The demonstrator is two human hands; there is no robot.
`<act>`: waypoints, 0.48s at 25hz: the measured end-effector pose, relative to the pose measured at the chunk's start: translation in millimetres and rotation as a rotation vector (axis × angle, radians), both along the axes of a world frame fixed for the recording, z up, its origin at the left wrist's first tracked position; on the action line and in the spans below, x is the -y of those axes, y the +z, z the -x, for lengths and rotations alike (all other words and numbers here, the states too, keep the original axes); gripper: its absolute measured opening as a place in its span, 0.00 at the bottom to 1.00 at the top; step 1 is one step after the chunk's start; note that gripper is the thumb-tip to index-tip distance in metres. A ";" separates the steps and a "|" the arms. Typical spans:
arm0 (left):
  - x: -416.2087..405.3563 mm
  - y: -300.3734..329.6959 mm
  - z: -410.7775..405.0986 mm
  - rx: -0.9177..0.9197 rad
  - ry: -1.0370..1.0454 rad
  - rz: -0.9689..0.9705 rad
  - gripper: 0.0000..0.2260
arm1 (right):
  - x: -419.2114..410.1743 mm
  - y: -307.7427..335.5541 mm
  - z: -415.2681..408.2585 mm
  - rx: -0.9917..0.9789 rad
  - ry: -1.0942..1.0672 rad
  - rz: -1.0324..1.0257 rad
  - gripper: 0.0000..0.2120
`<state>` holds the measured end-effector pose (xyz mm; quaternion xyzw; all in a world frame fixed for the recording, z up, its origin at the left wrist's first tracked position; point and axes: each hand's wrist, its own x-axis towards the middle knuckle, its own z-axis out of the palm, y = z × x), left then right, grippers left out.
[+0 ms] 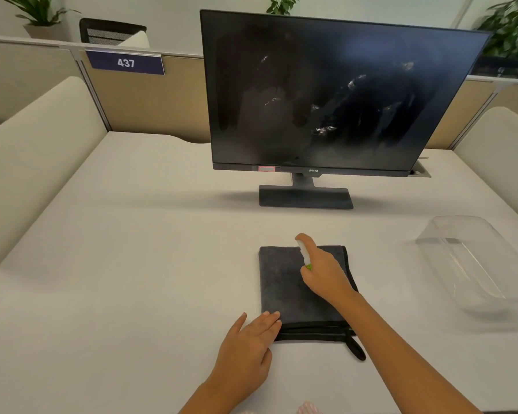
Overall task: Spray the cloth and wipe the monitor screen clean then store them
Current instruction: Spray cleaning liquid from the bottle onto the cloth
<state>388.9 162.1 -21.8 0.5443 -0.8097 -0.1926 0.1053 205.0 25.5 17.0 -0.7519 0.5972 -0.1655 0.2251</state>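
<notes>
On the worktop [132,234], centre front: cloth [284,282], grey, folded, black-edged, lying flat with a loop at its near right corner.
Right hand [323,270]: fingers curled round a small white sprayer [303,254] with a green band, index finger on top, nozzle aimed down and left over the cloth.
Left hand [251,342]: flat, fingers straight, tips pressing the cloth's near left corner; holds nothing.
Monitor [335,94]: upright on its stand behind the cloth, well apart from it; screen dark and streaked with smears.
Bin [473,258]: clear plastic, on the right of the worktop, likely the store for both items.
Stage, as judged: spraying in hand; wiping and storing not yet done.
Risks: nozzle angled too far left would wet the worktop or the left fingers; overspray would soak the cloth and leave fresh streaks on the screen.
</notes>
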 end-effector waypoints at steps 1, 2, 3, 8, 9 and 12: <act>0.7 0.5 2.2 -0.004 0.008 0.010 0.23 | -2.8 -1.6 4.6 -0.021 0.022 0.004 0.26; 1.7 1.5 4.8 -0.014 0.022 0.019 0.22 | -6.6 -3.9 9.2 -0.037 0.037 0.009 0.25; 3.1 4.9 8.6 -0.028 0.044 0.034 0.21 | -10.8 -6.3 14.3 -0.035 0.043 0.013 0.25; 11.1 16.6 38.1 -0.086 0.068 0.216 0.16 | -27.6 -13.5 37.3 0.170 -0.031 0.078 0.29; 13.4 15.9 46.2 -0.082 0.055 0.222 0.16 | -28.4 -13.0 42.2 0.216 -0.086 0.098 0.26; 20.2 13.0 72.2 -0.004 0.027 0.212 0.18 | -24.4 -4.1 61.6 0.344 -0.298 0.175 0.14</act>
